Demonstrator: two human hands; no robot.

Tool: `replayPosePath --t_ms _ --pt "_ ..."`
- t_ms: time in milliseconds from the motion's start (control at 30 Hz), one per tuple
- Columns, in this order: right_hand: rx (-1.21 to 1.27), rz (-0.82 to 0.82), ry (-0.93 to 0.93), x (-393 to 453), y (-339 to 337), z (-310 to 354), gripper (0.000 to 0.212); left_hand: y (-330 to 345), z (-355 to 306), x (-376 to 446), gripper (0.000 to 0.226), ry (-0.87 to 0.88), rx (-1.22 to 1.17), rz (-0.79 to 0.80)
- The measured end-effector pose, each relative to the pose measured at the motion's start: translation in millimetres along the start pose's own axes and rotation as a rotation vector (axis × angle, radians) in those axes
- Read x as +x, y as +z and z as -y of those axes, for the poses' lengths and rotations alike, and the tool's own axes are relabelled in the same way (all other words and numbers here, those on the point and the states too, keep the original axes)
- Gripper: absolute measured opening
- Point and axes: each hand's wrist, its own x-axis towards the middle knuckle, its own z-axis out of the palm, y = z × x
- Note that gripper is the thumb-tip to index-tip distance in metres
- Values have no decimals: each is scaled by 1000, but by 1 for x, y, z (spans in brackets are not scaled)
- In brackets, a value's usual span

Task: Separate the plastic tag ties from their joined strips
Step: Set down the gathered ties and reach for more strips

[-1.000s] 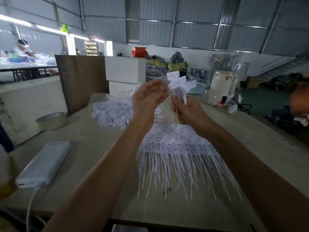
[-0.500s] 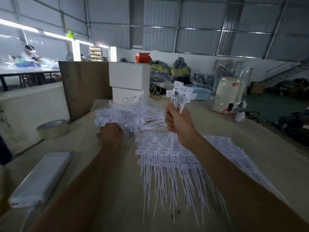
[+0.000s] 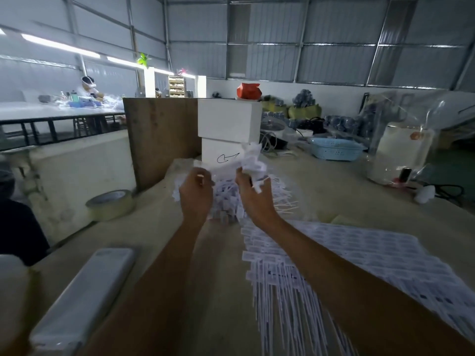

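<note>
My right hand (image 3: 253, 195) grips a bunch of white plastic tag ties (image 3: 251, 160), their flat heads sticking up above my fingers. My left hand (image 3: 196, 194) is raised beside it, fingers curled on the left end of the same white bunch. Both hands hover above a heap of loose separated ties (image 3: 227, 201) at the back of the table. Sheets of joined tag strips (image 3: 334, 253) lie fanned out under my right forearm, their thin tails pointing toward me. The picture is blurred, so the exact finger hold is hard to read.
A white power bank (image 3: 84, 296) lies at the near left, and a tape roll (image 3: 110, 204) sits on a ledge. Two stacked white boxes (image 3: 228, 132) and a wooden board (image 3: 159, 134) stand behind the heap. A blue basket (image 3: 336, 147) and a white kettle (image 3: 401, 152) are at the right.
My left hand has come up from the heap of loose ties to meet the bunch in my right hand. My right hand moved forward over the heap. The camera tilted slightly.
</note>
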Motion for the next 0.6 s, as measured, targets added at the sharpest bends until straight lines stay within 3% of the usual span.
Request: replayPosePath --t_ms 67,133,233,300,367,433,467,533,600 --pt "-478 226 -235 8 -3 -13 13 -10 -12 25 16 -9 -76 -67" --pt "-899 398 -435 25 -5 -31 32 -17 -20 48 21 4 -13 -124" --pt "-1163 517 -216 51 -9 -54 34 -19 -26 69 21 104 -13 -98" --pt "-1181 507 -87 68 -16 -69 41 -18 -26 74 18 93 0 88" --pt "-1200 564 3 82 -13 -75 50 -12 -20 70 53 67 58 323" --pt "-1237 619 33 94 -6 -77 55 -6 -10 65 76 64 60 428" --pt "-1252 612 27 97 -1 -75 55 -4 -6 64 72 61 41 438" --pt "-1280 592 19 98 13 -70 48 1 -4 64 43 75 3 473" --pt "-1415 577 68 94 40 -76 32 7 -3 64 18 191 42 513"
